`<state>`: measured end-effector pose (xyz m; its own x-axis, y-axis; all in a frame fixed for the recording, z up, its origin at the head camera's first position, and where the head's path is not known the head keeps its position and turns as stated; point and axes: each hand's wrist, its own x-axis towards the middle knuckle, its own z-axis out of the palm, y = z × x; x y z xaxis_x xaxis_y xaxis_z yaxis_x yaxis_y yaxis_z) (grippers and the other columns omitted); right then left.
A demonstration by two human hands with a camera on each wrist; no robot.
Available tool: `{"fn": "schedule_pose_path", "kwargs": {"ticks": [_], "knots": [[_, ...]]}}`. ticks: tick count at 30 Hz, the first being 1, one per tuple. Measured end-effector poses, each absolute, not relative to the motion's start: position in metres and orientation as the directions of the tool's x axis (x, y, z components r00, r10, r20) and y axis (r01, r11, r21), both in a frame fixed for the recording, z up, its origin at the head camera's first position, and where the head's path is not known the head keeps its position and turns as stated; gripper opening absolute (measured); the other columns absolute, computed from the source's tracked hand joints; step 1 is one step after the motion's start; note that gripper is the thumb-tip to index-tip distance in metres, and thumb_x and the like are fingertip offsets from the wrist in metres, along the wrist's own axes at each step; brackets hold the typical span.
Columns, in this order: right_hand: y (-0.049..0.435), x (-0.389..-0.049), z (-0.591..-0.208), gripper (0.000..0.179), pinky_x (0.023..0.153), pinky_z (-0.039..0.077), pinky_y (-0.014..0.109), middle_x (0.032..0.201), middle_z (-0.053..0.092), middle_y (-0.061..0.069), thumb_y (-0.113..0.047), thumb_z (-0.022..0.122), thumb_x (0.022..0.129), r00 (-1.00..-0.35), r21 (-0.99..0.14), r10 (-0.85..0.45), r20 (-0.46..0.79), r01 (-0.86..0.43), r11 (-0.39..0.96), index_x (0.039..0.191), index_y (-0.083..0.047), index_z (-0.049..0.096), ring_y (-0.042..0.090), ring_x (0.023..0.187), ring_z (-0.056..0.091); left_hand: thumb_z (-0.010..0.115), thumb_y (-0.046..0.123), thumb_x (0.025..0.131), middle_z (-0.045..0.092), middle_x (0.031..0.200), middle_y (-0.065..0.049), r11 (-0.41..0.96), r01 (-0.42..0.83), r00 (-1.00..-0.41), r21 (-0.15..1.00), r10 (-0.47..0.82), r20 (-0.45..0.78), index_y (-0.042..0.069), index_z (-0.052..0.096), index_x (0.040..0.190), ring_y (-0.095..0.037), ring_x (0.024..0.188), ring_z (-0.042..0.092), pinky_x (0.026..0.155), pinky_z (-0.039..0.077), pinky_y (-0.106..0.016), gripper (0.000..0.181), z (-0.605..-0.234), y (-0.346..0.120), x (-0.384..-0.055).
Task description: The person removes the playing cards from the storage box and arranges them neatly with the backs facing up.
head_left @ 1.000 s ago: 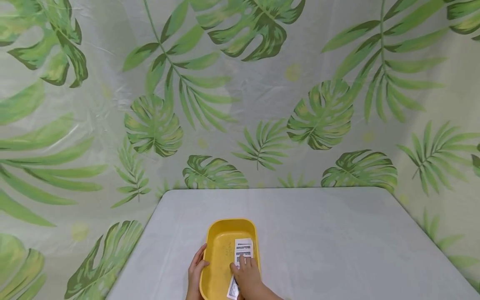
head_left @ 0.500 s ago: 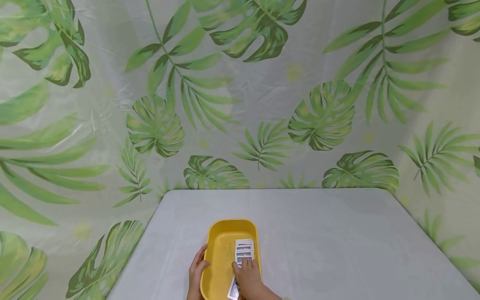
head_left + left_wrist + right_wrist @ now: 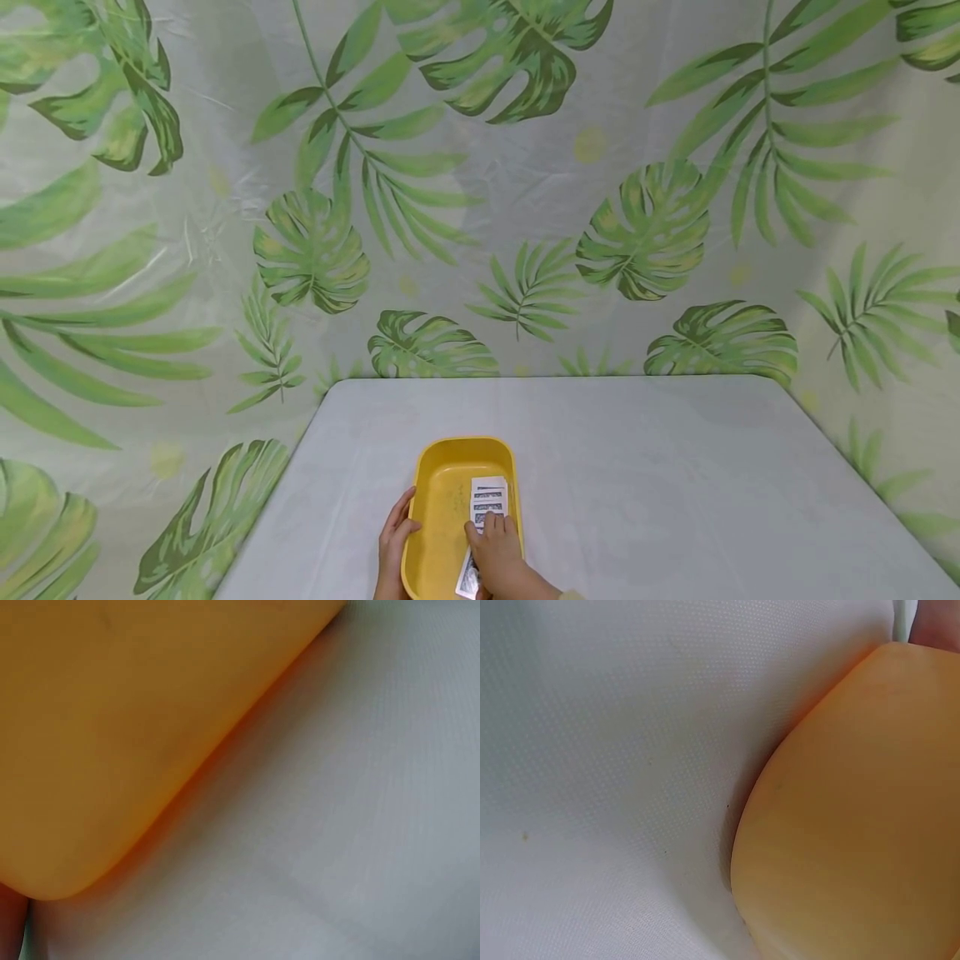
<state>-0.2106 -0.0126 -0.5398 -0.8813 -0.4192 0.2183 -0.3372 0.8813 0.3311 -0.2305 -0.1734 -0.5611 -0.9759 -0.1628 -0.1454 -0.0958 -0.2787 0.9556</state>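
A yellow plastic tray sits near the front edge of the table in the head view. Its left side is gripped by my left hand, thumb over the rim and fingers along the outside. Inside the tray, along the right wall, lies an overlapping row of playing cards with dark patterned faces and white borders. My right hand reaches in over the right rim and holds the near cards, fingers bent, covering part of them. Another card lies slanted beneath it. Both wrist views show the tray's outer wall.
A pale cloth-covered table spreads around the tray, widest to the right. Behind and beside it hangs a light curtain with green leaf prints.
My right hand's fingers have drawn slightly closer together over the cards. My left hand and the tray stay in place; the head view has shifted very slightly.
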Motion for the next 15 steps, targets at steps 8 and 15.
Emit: {"fn": "schedule_pose_path", "kwargs": {"ticks": [8, 15], "knots": [[-0.0128, -0.2131, -0.5411, 0.076, 0.068, 0.029, 0.026, 0.08, 0.039, 0.003, -0.047, 0.083, 0.038, -0.878, 0.327, -0.424, 0.221, -0.343, 0.881, 0.095, -0.02, 0.04, 0.017, 0.075, 0.041, 0.042, 0.002, 0.083, 0.031, 0.147, -0.012, -0.274, -0.091, -0.975, 0.957, -0.169, -0.141, 0.012, 0.041, 0.137, -0.007, 0.11, 0.049, 0.085, 0.045, -0.019, 0.055, -0.5612, -0.1738, -0.2306], [-0.0101, -0.213, -0.5401, 0.088, 0.067, 0.029, 0.026, 0.092, 0.04, 0.003, -0.056, 0.082, 0.032, -0.863, 0.365, -0.461, 0.205, -0.37, 0.854, 0.103, -0.024, 0.04, 0.017, 0.075, 0.042, 0.041, 0.001, 0.083, 0.027, 0.148, -0.014, -0.292, -0.081, -0.977, 0.953, -0.164, -0.134, 0.011, 0.039, 0.138, -0.011, 0.116, 0.046, 0.087, 0.044, -0.02, 0.056, -0.5626, -0.1734, -0.2303]]}}
